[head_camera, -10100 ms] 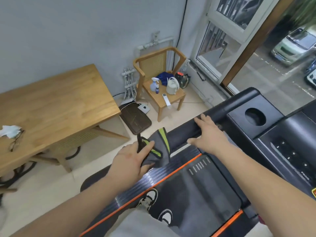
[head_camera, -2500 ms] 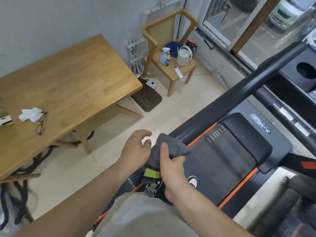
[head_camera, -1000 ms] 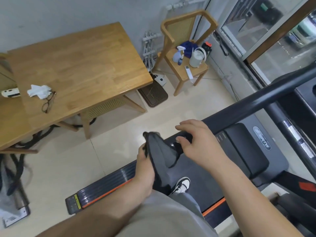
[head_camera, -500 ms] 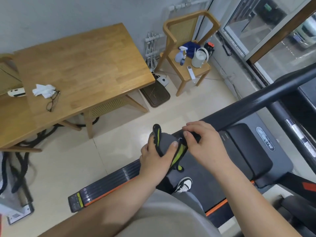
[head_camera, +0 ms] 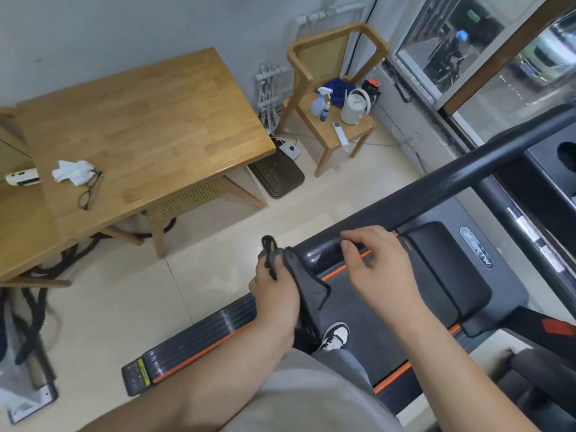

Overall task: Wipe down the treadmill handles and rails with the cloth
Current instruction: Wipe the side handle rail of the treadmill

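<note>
Two hands show: the left hand grips one soft, dark grey cloth with a yellow-green edge, and the right hand sits just beside it, fingers loosely bent, holding nothing. One smooth, round black rail runs away past the right hand. Right of that hand, one oval label on the treadmill seems to read "GRTW".

Bare forearms rising from the lower edge; light grey garment bottom centre, grey trouser leg, black-and-white sneaker above.
</note>
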Tool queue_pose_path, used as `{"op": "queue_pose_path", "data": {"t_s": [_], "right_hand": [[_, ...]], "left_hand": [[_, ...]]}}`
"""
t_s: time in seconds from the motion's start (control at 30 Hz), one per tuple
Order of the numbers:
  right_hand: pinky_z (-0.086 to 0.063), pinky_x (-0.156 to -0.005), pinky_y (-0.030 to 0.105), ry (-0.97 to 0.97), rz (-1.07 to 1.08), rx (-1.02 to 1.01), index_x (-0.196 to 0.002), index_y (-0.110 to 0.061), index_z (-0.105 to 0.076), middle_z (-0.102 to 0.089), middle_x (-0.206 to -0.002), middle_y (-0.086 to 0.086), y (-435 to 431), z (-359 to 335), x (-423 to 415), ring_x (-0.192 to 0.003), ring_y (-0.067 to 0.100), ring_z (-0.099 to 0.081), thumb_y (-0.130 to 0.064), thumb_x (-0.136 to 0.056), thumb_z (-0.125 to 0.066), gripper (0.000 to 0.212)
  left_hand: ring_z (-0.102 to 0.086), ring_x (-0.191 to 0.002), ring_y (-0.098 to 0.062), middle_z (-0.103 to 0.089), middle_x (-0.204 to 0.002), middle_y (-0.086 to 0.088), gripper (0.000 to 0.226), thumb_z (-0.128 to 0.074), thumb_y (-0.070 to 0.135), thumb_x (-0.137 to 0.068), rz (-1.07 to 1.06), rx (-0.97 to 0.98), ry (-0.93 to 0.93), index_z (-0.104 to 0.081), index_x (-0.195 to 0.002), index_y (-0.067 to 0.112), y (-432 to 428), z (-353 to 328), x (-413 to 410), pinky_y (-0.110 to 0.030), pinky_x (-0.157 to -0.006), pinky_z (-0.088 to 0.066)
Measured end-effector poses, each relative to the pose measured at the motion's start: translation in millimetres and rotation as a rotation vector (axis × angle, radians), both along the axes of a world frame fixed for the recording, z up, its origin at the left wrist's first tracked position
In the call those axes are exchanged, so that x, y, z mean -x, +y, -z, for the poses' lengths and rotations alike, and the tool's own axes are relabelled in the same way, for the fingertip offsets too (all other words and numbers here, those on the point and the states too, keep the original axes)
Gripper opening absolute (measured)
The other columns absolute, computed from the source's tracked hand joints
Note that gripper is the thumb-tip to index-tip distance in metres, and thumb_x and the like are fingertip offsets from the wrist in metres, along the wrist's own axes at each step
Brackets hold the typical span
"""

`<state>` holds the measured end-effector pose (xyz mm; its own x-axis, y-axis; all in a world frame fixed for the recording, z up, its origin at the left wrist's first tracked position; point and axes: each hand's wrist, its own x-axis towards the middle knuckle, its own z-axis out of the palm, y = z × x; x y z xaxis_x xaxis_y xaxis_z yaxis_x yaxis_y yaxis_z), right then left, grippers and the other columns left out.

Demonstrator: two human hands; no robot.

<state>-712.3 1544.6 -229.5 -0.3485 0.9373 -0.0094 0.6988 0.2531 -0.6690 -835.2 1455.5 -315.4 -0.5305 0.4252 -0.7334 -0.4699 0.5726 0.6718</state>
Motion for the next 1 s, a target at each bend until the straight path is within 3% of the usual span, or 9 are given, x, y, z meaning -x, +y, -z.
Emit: {"op": "queue_pose_path", "data": {"t_s": [0.07, 0.13, 0.2, 0.3, 0.37, 0.47, 0.57, 0.73, 1.0], "right_hand": [[-0.046, -0.087, 0.026, 0.006, 0.046, 0.019, -0.105, -0.023, -0.078, -0.068, -0.101, -0.012, -0.4, 1.8, -3.7, -0.101, 0.012, -0.059, -0.014, -0.096, -0.066, 0.017], [-0.047, -0.083, 0.025, 0.022, 0.116, 0.036, -0.104, -0.026, -0.077, -0.067, -0.097, -0.013, -1.1, 1.1, -8.0, -0.098, 0.010, -0.060, -0.014, -0.096, -0.065, 0.019], [-0.048, -0.083, 0.026, 0.043, 0.218, 0.045, -0.106, -0.027, -0.076, -0.066, -0.096, -0.014, -0.9, 0.2, -13.0, -0.098, 0.010, -0.060, -0.016, -0.097, -0.062, 0.020], [-0.044, -0.078, 0.022, 0.037, 0.326, 0.064, -0.107, -0.030, -0.074, -0.064, -0.094, -0.011, 1.5, -0.7, -23.3, -0.092, 0.010, -0.059, -0.018, -0.097, -0.060, 0.021], [-0.042, -0.074, 0.017, 0.036, 0.348, 0.114, -0.105, -0.032, -0.072, -0.065, -0.091, -0.009, 2.2, -0.2, -31.4, -0.088, 0.005, -0.059, -0.018, -0.097, -0.059, 0.020], [-0.040, -0.070, 0.008, 0.129, 0.377, 0.210, -0.103, -0.029, -0.069, -0.068, -0.092, -0.011, 4.7, -0.8, -44.8, -0.084, -0.004, -0.060, -0.015, -0.098, -0.060, 0.018], [-0.041, -0.066, 0.007, 0.202, 0.362, 0.294, -0.098, -0.024, -0.071, -0.070, -0.086, -0.009, 11.3, 0.5, -62.3, -0.073, -0.004, -0.058, -0.013, -0.099, -0.061, 0.015], [-0.044, -0.066, 0.009, 0.225, 0.308, 0.409, -0.090, -0.024, -0.073, -0.073, -0.086, -0.006, 21.3, -3.8, -97.4, -0.074, 0.001, -0.061, -0.018, -0.100, -0.061, 0.017], [-0.055, -0.089, 0.037, 0.285, 0.282, 0.472, -0.092, -0.021, -0.074, -0.075, -0.092, 0.010, 51.7, -24.5, -180.5, -0.093, 0.028, -0.070, -0.022, -0.101, -0.060, 0.017]], "left_hand": [[-0.041, -0.138, -0.022, -0.039, -0.151, 0.000, 0.047, -0.044, 0.050, -0.104, 0.280, -0.095, 0.360, -0.043, -0.149, 0.037, -0.9, -11.9, -6.3, -0.037, -0.116, -0.033], [-0.046, -0.133, -0.027, -0.047, -0.147, 0.000, 0.046, -0.043, 0.050, -0.103, 0.594, -0.177, 0.847, -0.045, -0.147, 0.036, 17.1, -19.9, -2.6, -0.043, -0.110, -0.042], [-0.057, -0.118, -0.032, -0.057, -0.135, 0.001, 0.048, -0.040, 0.056, -0.102, 0.880, -0.196, 1.103, -0.044, -0.146, 0.037, 48.0, -19.6, 7.7, -0.048, -0.094, -0.051], [-0.057, -0.118, -0.035, -0.057, -0.133, -0.002, 0.048, -0.037, 0.060, -0.104, 1.189, -0.191, 0.988, -0.034, -0.149, 0.042, 105.1, -28.6, 9.9, -0.050, -0.091, -0.052], [-0.057, -0.118, -0.036, -0.057, -0.131, -0.006, 0.049, -0.039, 0.057, -0.104, 1.215, -0.225, 0.949, -0.034, -0.150, 0.040, 130.8, -31.9, -1.6, -0.049, -0.089, -0.053], [-0.059, -0.112, -0.037, -0.058, -0.131, -0.010, 0.049, -0.039, 0.052, -0.104, 1.226, -0.179, 1.309, -0.040, -0.147, 0.029, 116.5, -25.6, -21.3, -0.048, -0.082, -0.054], [-0.049, -0.135, -0.041, -0.049, -0.153, -0.013, 0.048, -0.039, 0.045, -0.102, 1.350, -0.315, 1.594, -0.047, -0.146, 0.029, 67.6, -13.1, -19.0, -0.054, -0.100, -0.049], [-0.036, -0.147, -0.042, -0.039, -0.161, -0.013, 0.050, -0.032, 0.046, -0.105, 1.592, -0.426, 1.639, -0.039, -0.153, 0.032, 69.5, -5.9, 4.0, -0.058, -0.113, -0.037], [-0.050, -0.125, -0.034, -0.043, -0.153, -0.006, 0.044, -0.033, 0.049, -0.109, 1.281, -0.117, 1.529, -0.032, -0.151, 0.035, 202.4, -43.0, -115.7, -0.048, -0.091, -0.052]]}}
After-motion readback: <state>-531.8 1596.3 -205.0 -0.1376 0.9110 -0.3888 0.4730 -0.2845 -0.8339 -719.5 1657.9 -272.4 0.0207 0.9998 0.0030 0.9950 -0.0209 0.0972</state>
